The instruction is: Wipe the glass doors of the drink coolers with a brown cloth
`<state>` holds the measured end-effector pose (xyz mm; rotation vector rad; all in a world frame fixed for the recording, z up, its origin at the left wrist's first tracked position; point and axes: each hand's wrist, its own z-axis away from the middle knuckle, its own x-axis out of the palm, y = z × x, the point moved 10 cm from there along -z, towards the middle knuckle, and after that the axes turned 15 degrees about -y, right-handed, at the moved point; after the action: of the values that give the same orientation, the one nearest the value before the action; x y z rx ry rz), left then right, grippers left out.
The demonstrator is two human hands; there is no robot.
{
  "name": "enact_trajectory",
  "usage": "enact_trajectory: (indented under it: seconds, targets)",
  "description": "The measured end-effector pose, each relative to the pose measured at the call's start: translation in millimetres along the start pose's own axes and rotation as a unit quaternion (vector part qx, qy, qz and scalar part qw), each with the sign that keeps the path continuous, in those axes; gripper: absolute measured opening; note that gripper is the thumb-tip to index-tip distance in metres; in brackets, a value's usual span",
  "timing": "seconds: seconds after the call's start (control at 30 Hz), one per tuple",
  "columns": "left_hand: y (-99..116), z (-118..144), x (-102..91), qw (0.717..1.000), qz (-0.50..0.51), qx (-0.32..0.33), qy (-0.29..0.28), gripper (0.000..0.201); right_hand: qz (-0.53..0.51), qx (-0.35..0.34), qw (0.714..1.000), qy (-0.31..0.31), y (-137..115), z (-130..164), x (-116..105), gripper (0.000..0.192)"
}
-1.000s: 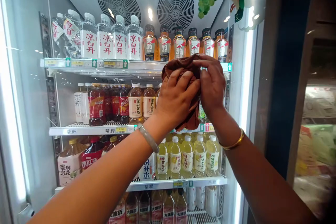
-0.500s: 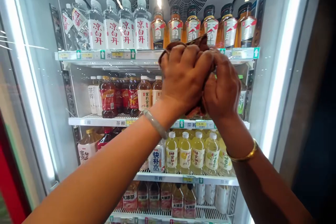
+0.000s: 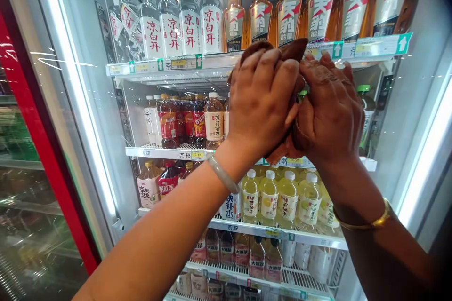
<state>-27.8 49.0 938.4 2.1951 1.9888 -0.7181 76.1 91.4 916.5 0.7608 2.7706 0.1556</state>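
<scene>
Both my hands are raised together in front of an open drinks cooler, bunching a brown cloth (image 3: 294,49) between them. My left hand (image 3: 263,99) wraps over the cloth from the left, with a pale bangle on that wrist. My right hand (image 3: 330,108) grips the cloth from the right and wears a gold bangle. Most of the cloth is hidden inside the two fists; a corner pokes out above and a bit below. The hands hover in front of the top shelf edge (image 3: 374,47), just below the amber bottles (image 3: 319,7).
The cooler holds clear water bottles (image 3: 190,19) on the top shelf, tea bottles (image 3: 213,120) on the second shelf, yellow drinks (image 3: 270,195) on the third shelf and more bottles below. A red door frame (image 3: 38,150) and another glass-fronted cooler stand at the left.
My view has moved closer to the cooler and swung left. Both hands have closed tighter around the cloth, bunching it up; earlier it hung more loosely from my fingers.
</scene>
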Motion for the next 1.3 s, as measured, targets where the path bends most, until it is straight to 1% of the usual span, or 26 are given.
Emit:
enact_trajectory:
  seconds: [0.07,0.13,0.2,0.23,0.33,0.37,0.4,0.47,0.57,0.6,0.67,0.73,0.8,0.87,0.93,1.03,1.1,1.17,1.2,1.23,1.3]
  targets:
    - [9,14,3.4,1.0,-0.011,0.016,0.014,0.035,-0.004,0.008,1.0,0.0,0,6,2,0.052]
    - [13,32,4.5,0.998,-0.028,0.059,0.019,0.031,0.005,0.004,1.0,-0.004,-5,12,5,0.052]
    - [8,42,-0.9,0.994,-0.046,0.097,0.023,0.028,0.024,-0.001,1.0,-0.008,-10,16,8,0.054]
    - [0,41,-6.3,0.993,-0.053,0.099,0.028,0.028,0.032,-0.001,0.999,-0.009,-12,16,9,0.055]
    - [-25,24,-29.8,0.994,-0.049,0.056,0.084,0.035,0.036,0.007,0.999,-0.007,-13,15,10,0.056]
    - [-29,19,-34.8,0.993,-0.043,0.045,0.102,0.04,0.037,0.009,0.999,-0.006,-13,14,10,0.057]
    - [-27,17,-36.0,0.992,-0.038,0.043,0.113,0.045,0.038,0.012,0.999,-0.006,-13,13,10,0.057]
    - [-14,21,-29.6,0.991,-0.035,0.058,0.118,0.048,0.043,0.016,0.999,-0.01,-12,12,11,0.058]
    - [8,45,-13.5,0.988,-0.044,0.103,0.11,0.042,0.047,0.022,0.999,-0.016,-11,13,12,0.059]
    - [12,53,-9.5,0.986,-0.046,0.122,0.101,0.041,0.05,0.023,0.998,-0.018,-11,14,12,0.059]
    - [11,58,-7.1,0.985,-0.05,0.147,0.077,0.039,0.059,0.029,0.998,-0.024,-12,15,13,0.057]
    - [-1,51,-14.5,0.986,-0.05,0.137,0.076,0.036,0.066,0.034,0.997,-0.03,-12,15,14,0.057]
    - [-14,38,-26.0,0.988,-0.041,0.106,0.102,0.035,0.069,0.041,0.996,-0.036,-12,15,16,0.058]
    - [-17,31,-30.4,0.988,-0.024,0.084,0.129,0.037,0.072,0.05,0.996,-0.036,-12,16,18,0.059]
    - [-9,37,-23.0,0.987,-0.017,0.086,0.134,0.035,0.076,0.063,0.995,-0.033,-13,21,20,0.058]
    - [10,64,-5.3,0.987,-0.023,0.104,0.122,0.033,0.08,0.084,0.993,-0.038,-16,33,24,0.058]
    - [15,81,0.9,0.987,-0.024,0.113,0.108,0.037,0.083,0.092,0.991,-0.047,-18,42,27,0.06]
    - [11,86,-0.1,0.989,-0.018,0.113,0.094,0.04,0.087,0.094,0.99,-0.051,-21,48,29,0.063]
    - [7,83,-3.3,0.99,-0.013,0.107,0.091,0.041,0.089,0.094,0.99,-0.052,-21,51,29,0.065]
    - [0,77,-7.9,0.991,-0.008,0.092,0.092,0.042,0.09,0.093,0.99,-0.054,-22,52,29,0.066]
    - [-14,64,-18.7,0.993,0.002,0.041,0.115,0.043,0.09,0.093,0.99,-0.059,-21,54,29,0.069]
